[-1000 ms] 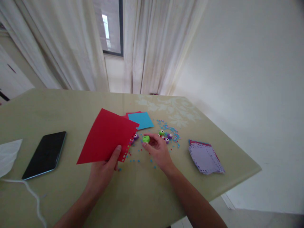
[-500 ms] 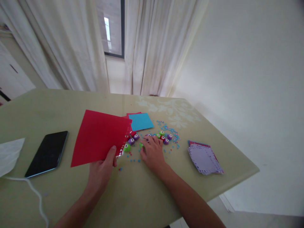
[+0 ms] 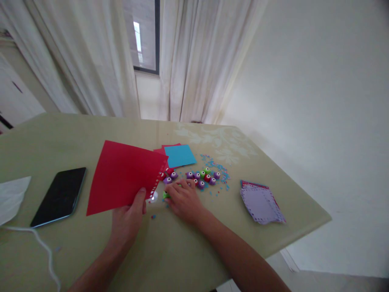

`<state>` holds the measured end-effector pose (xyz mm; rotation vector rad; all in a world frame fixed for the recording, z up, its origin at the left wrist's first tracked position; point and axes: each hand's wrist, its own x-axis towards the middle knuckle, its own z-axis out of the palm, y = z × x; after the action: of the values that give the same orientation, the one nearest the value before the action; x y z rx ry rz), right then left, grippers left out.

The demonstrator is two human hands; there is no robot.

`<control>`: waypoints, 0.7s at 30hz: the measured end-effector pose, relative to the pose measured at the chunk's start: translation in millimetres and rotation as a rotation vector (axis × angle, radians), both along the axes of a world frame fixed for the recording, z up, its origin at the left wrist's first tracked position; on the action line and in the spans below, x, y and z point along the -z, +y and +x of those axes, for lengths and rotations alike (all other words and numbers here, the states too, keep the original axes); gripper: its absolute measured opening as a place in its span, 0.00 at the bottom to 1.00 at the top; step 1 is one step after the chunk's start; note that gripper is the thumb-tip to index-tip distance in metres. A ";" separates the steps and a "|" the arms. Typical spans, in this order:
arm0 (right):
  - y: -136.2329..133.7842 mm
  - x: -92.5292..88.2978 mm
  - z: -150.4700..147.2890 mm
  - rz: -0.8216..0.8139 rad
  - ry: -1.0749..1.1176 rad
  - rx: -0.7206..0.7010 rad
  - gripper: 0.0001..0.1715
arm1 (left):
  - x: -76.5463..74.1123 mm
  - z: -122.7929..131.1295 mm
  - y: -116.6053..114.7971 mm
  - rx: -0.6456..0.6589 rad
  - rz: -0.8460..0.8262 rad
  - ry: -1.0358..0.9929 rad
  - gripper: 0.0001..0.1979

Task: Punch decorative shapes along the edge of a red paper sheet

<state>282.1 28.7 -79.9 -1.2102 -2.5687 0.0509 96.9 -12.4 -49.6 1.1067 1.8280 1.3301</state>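
A red sheet (image 3: 121, 176) of paper is held tilted just above the table (image 3: 170, 251) by the left hand (image 3: 127, 219). The thumb is pressed on top near the lower right corner and the other fingers are hidden beneath. The sheet is judged light and thin, stiff enough to stay flat from one corner, yet easily creased. Its right edge, where a row of holes (image 3: 156, 184) is punched, is probably weaker and best not pinched. Just beside that edge, the right hand (image 3: 184, 200) is curled down over a small green punch (image 3: 165, 196) resting on the table, and only a sliver of it is seen past the fingertips. The punch looks hard, smooth and light, and is best taken by its sides. More punches (image 3: 202, 177) and paper dots (image 3: 220, 168) are scattered just beyond.
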 end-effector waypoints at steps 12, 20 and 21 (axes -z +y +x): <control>9.6 -6.9 17.3 -0.003 -0.034 0.326 0.16 | 10.3 -4.2 0.8 0.007 -0.040 -0.003 0.26; 19.9 -7.8 31.4 -0.005 0.038 0.411 0.11 | 9.9 -4.5 -0.6 0.028 -0.050 0.000 0.25; 21.1 -6.8 33.1 -0.008 0.069 0.434 0.11 | 9.7 -4.1 -0.6 0.023 -0.055 -0.004 0.25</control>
<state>315.1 49.9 -73.0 -1.7066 -2.1954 0.0088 92.7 -13.0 -59.3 1.0926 1.8324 1.2610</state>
